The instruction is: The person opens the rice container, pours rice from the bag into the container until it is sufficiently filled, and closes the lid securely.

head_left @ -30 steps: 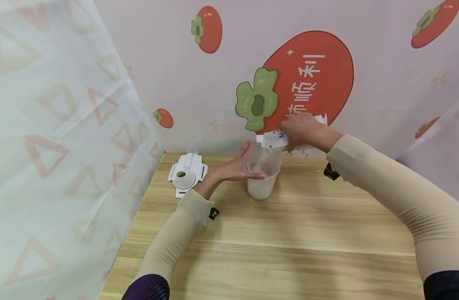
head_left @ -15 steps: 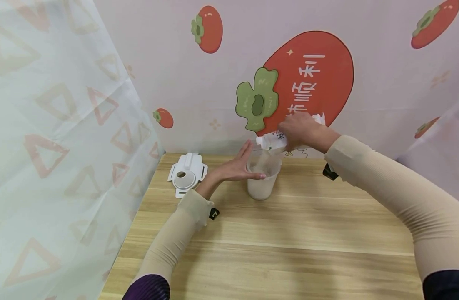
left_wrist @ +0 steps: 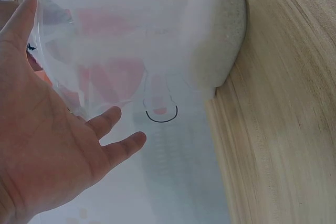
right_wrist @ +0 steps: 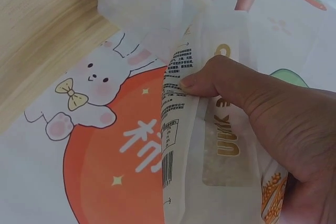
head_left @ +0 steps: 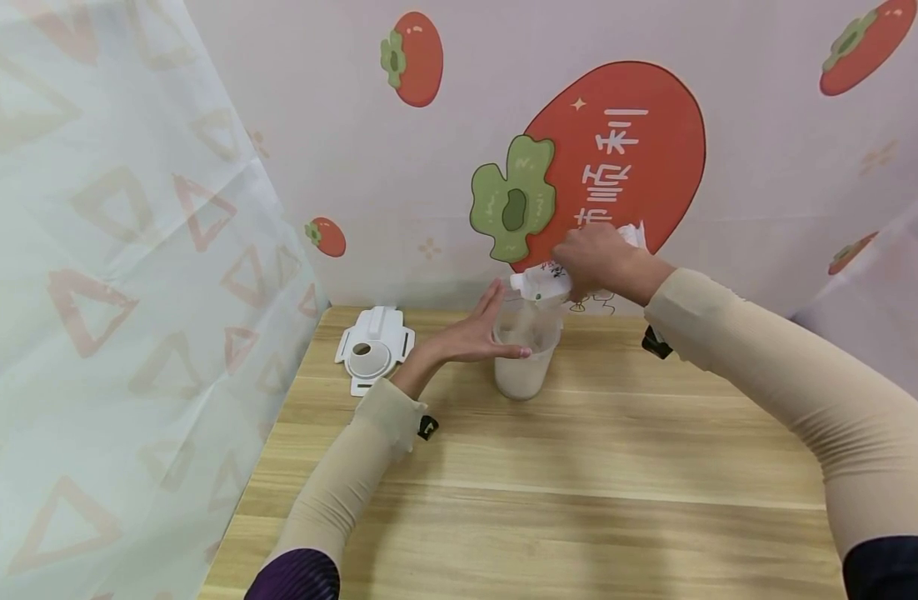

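Our right hand (head_left: 596, 260) grips the rice bag (head_left: 546, 282), tipped a touch higher than a second ago, with grains running into the clear cup (head_left: 526, 358) at center frame. Our left hand (head_left: 474, 335), fingers straight, hasn't budged from the cup's side. Cup sits on the desk (head_left: 579, 483), partly full.

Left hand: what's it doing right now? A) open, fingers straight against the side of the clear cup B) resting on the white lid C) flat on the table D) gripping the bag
A: the left hand has straight fingers against the clear cup, while the right hand holds the tilted bag above it.
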### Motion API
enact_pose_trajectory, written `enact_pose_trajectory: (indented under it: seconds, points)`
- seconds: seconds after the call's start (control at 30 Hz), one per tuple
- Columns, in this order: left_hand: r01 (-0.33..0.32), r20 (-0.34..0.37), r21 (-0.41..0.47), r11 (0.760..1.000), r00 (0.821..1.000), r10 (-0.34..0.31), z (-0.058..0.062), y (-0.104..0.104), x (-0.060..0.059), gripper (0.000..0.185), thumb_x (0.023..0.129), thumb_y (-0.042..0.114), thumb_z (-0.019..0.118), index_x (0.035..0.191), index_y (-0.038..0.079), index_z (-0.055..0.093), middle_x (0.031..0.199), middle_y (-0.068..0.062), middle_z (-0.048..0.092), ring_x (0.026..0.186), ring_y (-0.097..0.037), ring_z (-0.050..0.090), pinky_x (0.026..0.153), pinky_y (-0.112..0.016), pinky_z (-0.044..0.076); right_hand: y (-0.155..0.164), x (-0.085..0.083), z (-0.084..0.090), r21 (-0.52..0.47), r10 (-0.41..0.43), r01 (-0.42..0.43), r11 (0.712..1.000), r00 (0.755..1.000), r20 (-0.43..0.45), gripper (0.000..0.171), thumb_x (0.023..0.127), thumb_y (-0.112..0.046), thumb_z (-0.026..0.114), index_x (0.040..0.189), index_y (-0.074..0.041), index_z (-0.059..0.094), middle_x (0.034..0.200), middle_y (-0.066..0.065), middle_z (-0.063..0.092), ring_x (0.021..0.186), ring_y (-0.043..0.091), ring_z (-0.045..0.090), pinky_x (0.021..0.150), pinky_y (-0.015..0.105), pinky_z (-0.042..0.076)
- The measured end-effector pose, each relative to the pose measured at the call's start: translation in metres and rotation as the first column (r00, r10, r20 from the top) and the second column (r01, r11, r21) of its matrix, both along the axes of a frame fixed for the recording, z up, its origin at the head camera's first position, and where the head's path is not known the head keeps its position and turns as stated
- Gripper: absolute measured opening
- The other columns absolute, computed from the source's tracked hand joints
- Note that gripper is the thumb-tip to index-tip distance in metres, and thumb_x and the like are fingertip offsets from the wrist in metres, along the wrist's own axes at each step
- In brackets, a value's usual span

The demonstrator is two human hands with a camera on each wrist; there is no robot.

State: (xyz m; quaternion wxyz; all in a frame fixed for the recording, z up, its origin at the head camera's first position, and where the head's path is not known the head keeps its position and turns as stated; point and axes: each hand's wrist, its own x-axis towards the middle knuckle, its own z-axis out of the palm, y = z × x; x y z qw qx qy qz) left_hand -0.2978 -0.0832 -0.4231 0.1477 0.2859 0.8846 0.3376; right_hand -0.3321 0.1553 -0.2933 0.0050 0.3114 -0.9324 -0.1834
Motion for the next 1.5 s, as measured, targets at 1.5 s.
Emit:
enact_pose_trajectory:
  seconds: [1.5]
  points:
    - [0.003, -0.016, 0.002, 1.000, 1.000, -0.003, -0.001, 0.000, 0.000, 0.131, 0.088, 0.067, 0.074, 0.169, 0.016, -0.017, 0.177, -0.005, -0.021, 0.164, -0.027, 0.003, 0.129, -0.049, 0.026, -0.013, 0.002, 0.007, 0.147, 0.015, -0.004, 0.989, 0.997, -0.070, 0.056, 0.070, -0.035, 0.100, 0.112, -0.006, 0.076, 0.100, 0.016, 0.077, 0.082, 0.032, 0.067, 0.079, 0.053, 0.064]
